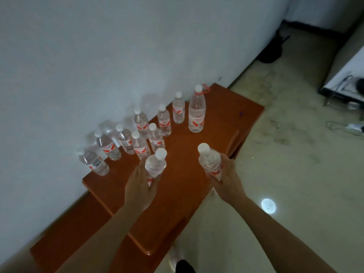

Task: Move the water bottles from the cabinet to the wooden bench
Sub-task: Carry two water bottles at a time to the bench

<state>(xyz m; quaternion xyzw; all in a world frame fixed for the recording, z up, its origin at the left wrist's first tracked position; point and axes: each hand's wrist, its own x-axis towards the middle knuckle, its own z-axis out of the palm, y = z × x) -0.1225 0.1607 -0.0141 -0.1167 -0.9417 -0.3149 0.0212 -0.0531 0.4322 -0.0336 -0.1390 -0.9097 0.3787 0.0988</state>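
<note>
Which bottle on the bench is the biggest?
The bottle at the far end of the bench: taller and wider than the rest, with a red loop at its neck.

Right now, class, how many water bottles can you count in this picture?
11. Nine stand on the wooden bench by the wall: eight small ones and a taller one at the far end. The left hand and right hand each hold one. None seems hidden.

Labels point(196, 122) on water bottles point(178, 111) too blurred, no legible txt.
</note>
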